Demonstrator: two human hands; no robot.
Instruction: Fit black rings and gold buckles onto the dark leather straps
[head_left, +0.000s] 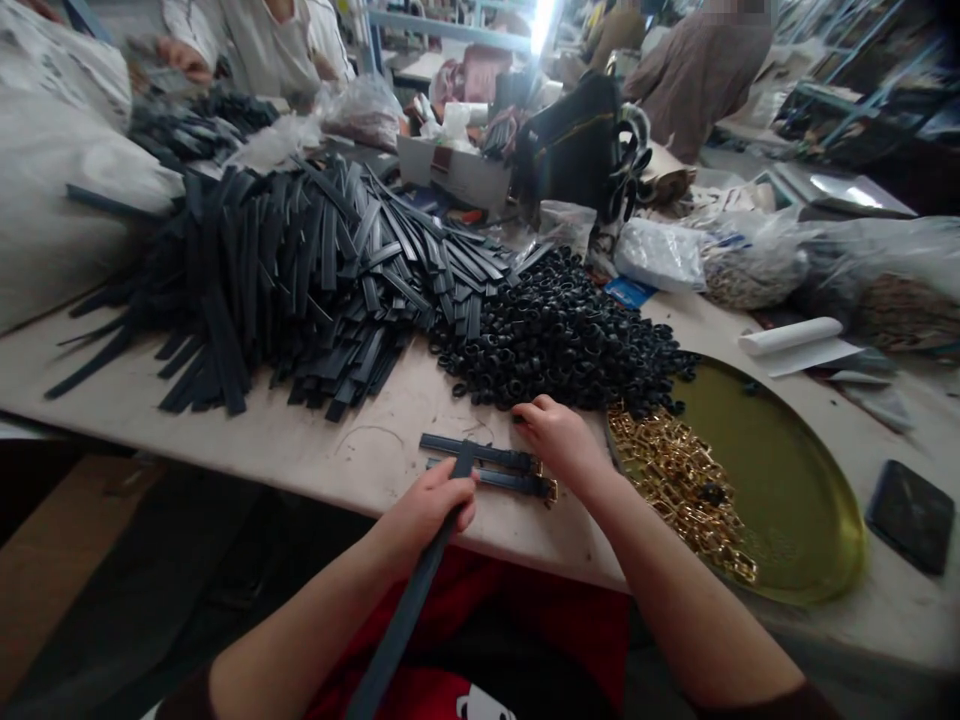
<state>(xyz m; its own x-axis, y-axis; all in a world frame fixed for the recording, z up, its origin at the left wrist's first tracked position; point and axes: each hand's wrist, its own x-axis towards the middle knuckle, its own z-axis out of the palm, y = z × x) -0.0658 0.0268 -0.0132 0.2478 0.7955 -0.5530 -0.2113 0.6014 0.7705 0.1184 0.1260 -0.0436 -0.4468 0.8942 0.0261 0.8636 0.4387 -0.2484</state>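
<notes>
My left hand (431,505) is closed around a long black strap (409,605), whose short end sticks up past the fingers while the rest hangs down toward my lap. Beneath that end, two straps with gold buckles (517,482) lie side by side on the table. My right hand (559,435) is at the near edge of a heap of small black loops (570,335), thumb and fingers pinched together. A small dark loop shows at the fingertips, partly covered by them. Gold buckles (686,480) are heaped in the left part of a round golden tray (806,490).
A big pile of black straps (300,270) covers the left of the table. A phone (911,515) lies right of the tray. Behind are a rolled white sheet (795,337), plastic bags (757,265), a white box (450,172) and a black bag (570,150). Other people are across the table.
</notes>
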